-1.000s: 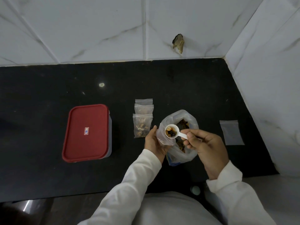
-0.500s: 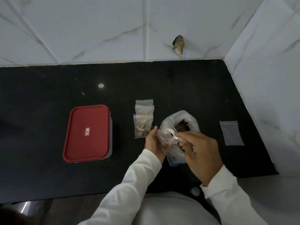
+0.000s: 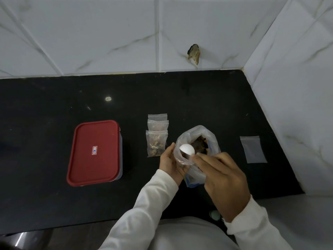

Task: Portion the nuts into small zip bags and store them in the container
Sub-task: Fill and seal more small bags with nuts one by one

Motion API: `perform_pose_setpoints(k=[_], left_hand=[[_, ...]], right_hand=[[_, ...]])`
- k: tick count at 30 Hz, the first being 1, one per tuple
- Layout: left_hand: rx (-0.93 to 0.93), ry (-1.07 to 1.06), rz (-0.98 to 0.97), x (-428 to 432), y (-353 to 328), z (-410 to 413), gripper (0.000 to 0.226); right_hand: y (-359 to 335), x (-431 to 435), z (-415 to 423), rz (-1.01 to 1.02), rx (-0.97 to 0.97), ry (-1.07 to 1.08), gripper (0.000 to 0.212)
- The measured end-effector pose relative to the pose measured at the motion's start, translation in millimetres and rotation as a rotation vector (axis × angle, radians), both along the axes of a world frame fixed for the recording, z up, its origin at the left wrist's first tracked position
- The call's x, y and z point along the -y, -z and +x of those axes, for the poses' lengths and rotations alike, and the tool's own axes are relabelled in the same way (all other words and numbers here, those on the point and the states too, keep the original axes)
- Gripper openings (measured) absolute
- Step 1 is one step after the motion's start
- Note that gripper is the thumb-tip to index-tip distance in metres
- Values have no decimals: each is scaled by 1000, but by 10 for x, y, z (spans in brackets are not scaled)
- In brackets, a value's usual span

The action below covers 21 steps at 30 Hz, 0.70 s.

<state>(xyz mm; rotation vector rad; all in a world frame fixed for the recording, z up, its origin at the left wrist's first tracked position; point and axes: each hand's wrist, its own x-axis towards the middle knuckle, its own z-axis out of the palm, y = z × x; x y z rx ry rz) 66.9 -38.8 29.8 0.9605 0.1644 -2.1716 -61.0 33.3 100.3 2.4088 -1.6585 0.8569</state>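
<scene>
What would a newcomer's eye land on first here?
The red-lidded container stands out at the left of the black countertop. At centre, the right hand tips a white scoop into a small zip bag gripped by the left hand, beside the open nut bag.

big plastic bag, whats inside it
Brown nuts show in the open mouth of the big plastic bag; the right hand and scoop cover part of it, hiding how full it is.
</scene>
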Motion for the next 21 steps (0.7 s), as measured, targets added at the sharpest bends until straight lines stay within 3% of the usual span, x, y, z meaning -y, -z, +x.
perform_pose_setpoints(k=[3, 5, 6, 9, 12, 18, 21], left_hand=[[-3, 13, 4, -3, 21, 16, 46], [-14, 5, 29, 1, 39, 20, 44], [-12, -6, 38, 7, 45, 23, 42], [-18, -40, 61, 9, 25, 34, 33], [-31, -72, 107, -8, 17, 60, 29], [7, -105, 156, -59, 155, 115, 29], [24, -114, 164, -87, 203, 98, 27]], right_hand=[[3, 22, -45, -5, -50, 7, 39], [-2, 47, -39, -44, -24, -16, 28], [-8, 65, -16, -51, 23, -18, 16], [-33, 87, -19, 34, 342, 101, 38], [-25, 119, -216, 159, 509, 250, 13], [443, 246, -612, 461, 291, 364, 14], [566, 278, -601, 531, 212, 315, 28]])
